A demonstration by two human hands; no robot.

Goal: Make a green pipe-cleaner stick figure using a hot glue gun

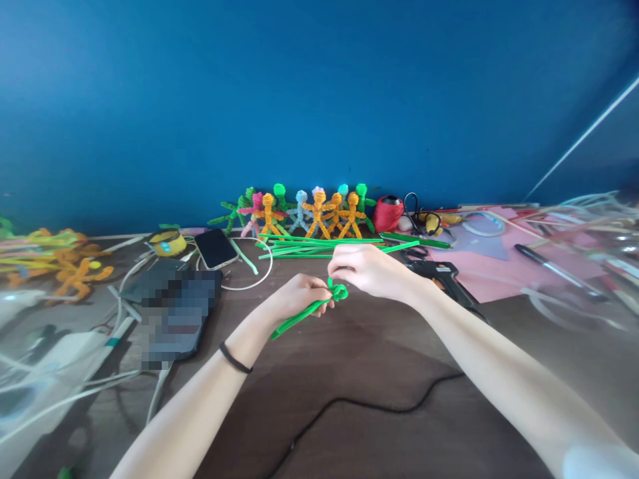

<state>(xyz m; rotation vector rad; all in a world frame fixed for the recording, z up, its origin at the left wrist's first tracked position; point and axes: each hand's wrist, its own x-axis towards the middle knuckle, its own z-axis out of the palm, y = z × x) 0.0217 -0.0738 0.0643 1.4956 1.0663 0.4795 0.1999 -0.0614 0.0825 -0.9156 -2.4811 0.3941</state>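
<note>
My left hand (295,296) is closed around a green pipe cleaner (304,311) whose straight tail slants down to the left. My right hand (367,268) pinches the coiled end of the same pipe cleaner (339,291), a small loop between the two hands. Both hands hover just above the dark wooden table (359,346). A black band circles my left wrist.
Several pipe-cleaner figures (309,213) stand against the blue wall, with loose green pipe cleaners (319,246) in front. A phone (215,248), a red spool (388,213), a black glue gun (439,273), pink paper (509,266) and a black cable (379,406) lie around.
</note>
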